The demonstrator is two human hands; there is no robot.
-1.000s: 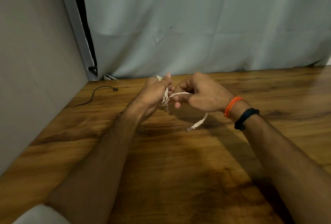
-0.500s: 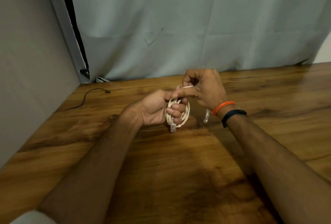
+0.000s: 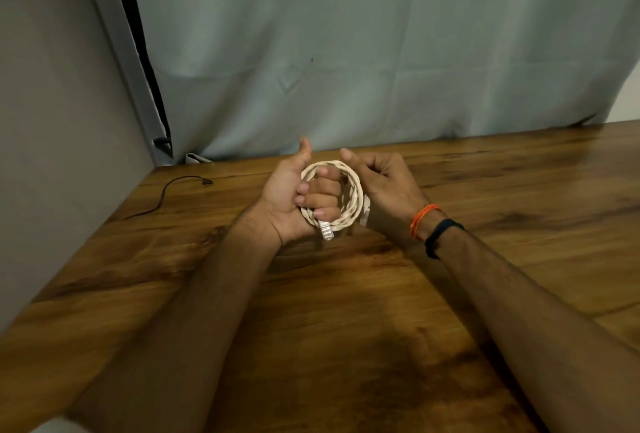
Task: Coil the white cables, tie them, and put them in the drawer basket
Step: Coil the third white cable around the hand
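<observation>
A white cable (image 3: 354, 190) is wound into a small round coil, with its own length twisted around the ring. My left hand (image 3: 294, 197) grips the coil's left side, fingers curled through the ring and thumb up. One clear plug (image 3: 326, 231) hangs below that hand. My right hand (image 3: 384, 183) is curled against the coil's right side; a second plug (image 3: 365, 212) shows just under it. Whether the right hand's fingers pinch the cable is hidden. Both hands hover just above the wooden table (image 3: 346, 311). No drawer basket is in view.
A thin black wire (image 3: 166, 190) lies on the table at the back left, near the wall corner. A grey curtain (image 3: 381, 51) hangs along the table's far edge. A beige wall borders the left side.
The loose end that trailed from my right hand is now wrapped around the coil. My left hand has turned palm toward me, showing the full ring, and my right hand dropped beside it.
</observation>
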